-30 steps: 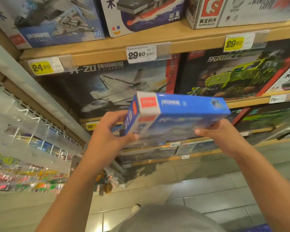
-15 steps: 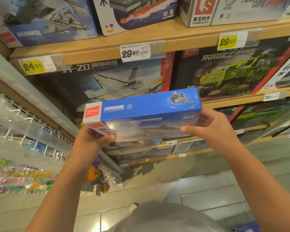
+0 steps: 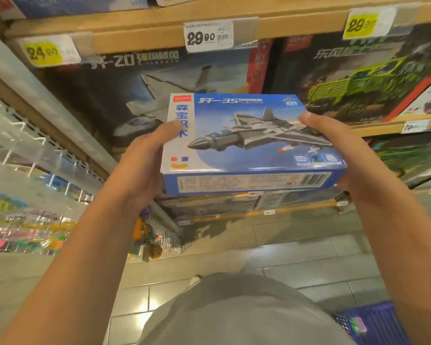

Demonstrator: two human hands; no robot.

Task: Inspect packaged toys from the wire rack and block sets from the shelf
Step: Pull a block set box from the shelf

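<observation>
Head view: the blue block-set box (image 3: 251,143) has turned since 1 second ago — then I saw its long edge, now its jet-printed front faces me, just above centre. My left hand (image 3: 139,168) grips its 9 o'clock end, thumb across the white strip; my right hand (image 3: 343,158) clamps the 3 o'clock end. Behind it, the wooden shelf (image 3: 139,38) at 12 o'clock carries a 29.80 tag (image 3: 207,36). I judge the front-face check is under way — the wire rack (image 3: 35,155) sits at 9 o'clock.

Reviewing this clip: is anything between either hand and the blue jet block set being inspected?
Nothing visible is. The left hand grips the left end of the blue jet block set and the right hand grips its right end, thumbs over the front face. The box is held in front of the wooden shelf.
</observation>
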